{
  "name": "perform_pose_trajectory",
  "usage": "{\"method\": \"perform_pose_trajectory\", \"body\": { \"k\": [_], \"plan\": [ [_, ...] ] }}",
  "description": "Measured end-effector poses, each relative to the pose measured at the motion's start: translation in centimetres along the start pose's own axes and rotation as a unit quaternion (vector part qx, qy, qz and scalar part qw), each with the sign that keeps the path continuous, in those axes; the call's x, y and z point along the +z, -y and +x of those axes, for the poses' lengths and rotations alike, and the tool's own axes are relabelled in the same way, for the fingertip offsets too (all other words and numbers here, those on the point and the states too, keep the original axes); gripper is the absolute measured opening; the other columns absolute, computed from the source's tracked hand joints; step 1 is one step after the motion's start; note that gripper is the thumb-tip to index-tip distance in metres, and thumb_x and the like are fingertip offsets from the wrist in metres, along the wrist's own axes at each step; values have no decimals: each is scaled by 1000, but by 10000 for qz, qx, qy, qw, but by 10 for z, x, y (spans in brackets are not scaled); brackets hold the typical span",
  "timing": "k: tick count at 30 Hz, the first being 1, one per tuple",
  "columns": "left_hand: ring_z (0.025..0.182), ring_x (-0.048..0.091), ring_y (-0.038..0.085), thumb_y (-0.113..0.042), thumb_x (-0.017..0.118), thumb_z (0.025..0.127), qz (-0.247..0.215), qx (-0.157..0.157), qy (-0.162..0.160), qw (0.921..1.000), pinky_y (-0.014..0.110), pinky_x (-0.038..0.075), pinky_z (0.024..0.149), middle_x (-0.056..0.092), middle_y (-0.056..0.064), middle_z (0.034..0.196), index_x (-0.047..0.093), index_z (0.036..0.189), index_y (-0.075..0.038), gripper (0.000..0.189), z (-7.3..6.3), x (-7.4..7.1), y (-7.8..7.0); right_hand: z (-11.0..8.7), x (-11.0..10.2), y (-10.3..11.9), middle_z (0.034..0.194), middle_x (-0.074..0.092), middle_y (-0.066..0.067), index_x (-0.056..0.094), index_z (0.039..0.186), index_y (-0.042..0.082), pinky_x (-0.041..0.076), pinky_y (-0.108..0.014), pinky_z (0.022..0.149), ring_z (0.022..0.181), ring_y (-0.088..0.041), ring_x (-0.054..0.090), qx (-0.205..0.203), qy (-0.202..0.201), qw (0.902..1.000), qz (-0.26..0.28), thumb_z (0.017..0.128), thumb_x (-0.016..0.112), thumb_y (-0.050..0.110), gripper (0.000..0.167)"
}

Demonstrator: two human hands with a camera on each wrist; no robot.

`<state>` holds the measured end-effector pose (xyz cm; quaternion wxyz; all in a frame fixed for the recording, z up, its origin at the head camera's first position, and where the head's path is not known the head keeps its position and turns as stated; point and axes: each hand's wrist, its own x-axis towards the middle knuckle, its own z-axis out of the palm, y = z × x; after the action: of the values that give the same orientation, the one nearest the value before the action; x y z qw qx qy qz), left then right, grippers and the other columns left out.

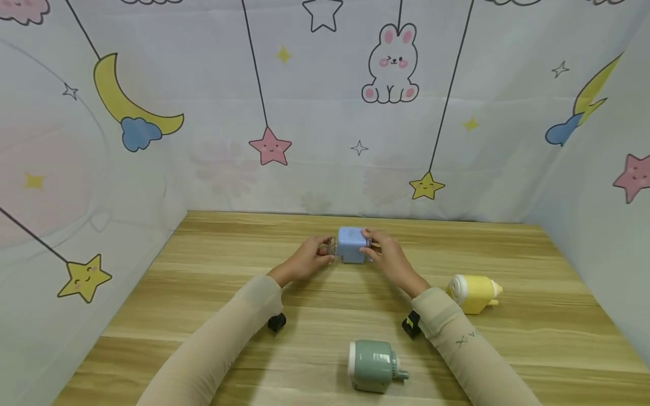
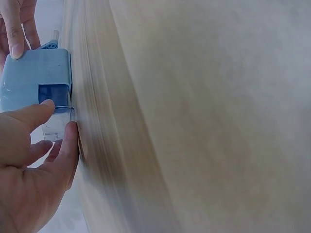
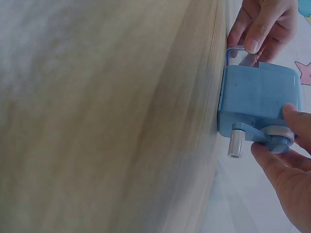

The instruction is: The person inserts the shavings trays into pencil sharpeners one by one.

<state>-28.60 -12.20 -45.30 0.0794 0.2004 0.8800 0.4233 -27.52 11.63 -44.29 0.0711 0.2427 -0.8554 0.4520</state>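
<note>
A blue crank pencil sharpener point(image 1: 350, 245) sits at the back middle of the wooden table, held between both hands. Its clear shavings drawer point(image 2: 57, 127) sticks partway out of the body at the left end. The left hand point(image 1: 307, 258) pinches that drawer between thumb and fingers. At the other end, the right hand point(image 1: 393, 262) grips the sharpener's body, thumb on the casing and fingers near the crank side. The crank handle point(image 3: 236, 143), with its pale knob, shows below the body in the right wrist view.
A yellow crank sharpener point(image 1: 476, 294) stands to the right, beside the right forearm. Nearer the front lies a green crank sharpener point(image 1: 373, 365), between the forearms. A printed white curtain point(image 1: 325, 113) encloses the table's back and sides.
</note>
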Motion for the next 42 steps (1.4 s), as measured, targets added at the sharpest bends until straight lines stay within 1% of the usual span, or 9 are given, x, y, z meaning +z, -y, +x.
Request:
{"method": "perform_pose_trajectory", "body": {
  "k": [10,18,24,30,37,42],
  "plan": [
    [119,56,33,-10,64,99,0,-18,7,10000,40,51,97,43,24,142,41,148,3,56,2,0,1,0,-1,0,141,49,-27,54,136,-9,54,-42,93,119,-41,57,-61,-1,10000,14,93,66,1,46],
    [122,54,36,-9,63,99,-120,-37,74,9999,40,51,98,42,25,141,39,148,4,57,3,0,1,0,-2,0,142,49,-26,54,136,-9,53,-42,93,121,-41,56,4,-1,10000,-11,93,66,0,45],
    [122,55,36,-8,63,99,-191,-38,58,9998,38,51,97,42,26,141,39,148,4,57,4,0,1,0,-3,0,142,48,-27,53,136,-9,53,-42,93,121,-42,56,-13,36,10000,38,93,66,0,46],
    [124,54,36,-9,63,99,-210,-82,41,9997,41,50,99,41,25,144,39,149,3,57,5,0,2,3,-3,-1,143,48,-26,54,136,-8,53,-42,93,121,-41,56,25,60,10000,68,94,66,1,45],
    [125,53,37,-5,64,98,-503,-167,20,9986,37,52,97,40,25,146,40,148,3,57,6,0,0,5,-4,-3,142,48,-27,53,137,-9,53,-42,94,121,-41,56,-3,71,9999,99,93,66,0,47],
    [125,53,38,-5,64,97,-598,-228,-14,9980,36,52,96,40,24,147,40,149,2,58,7,0,0,6,-5,-3,142,49,-27,53,137,-9,53,-42,93,122,-41,56,10,71,9999,87,93,67,0,47]
  ]
}}
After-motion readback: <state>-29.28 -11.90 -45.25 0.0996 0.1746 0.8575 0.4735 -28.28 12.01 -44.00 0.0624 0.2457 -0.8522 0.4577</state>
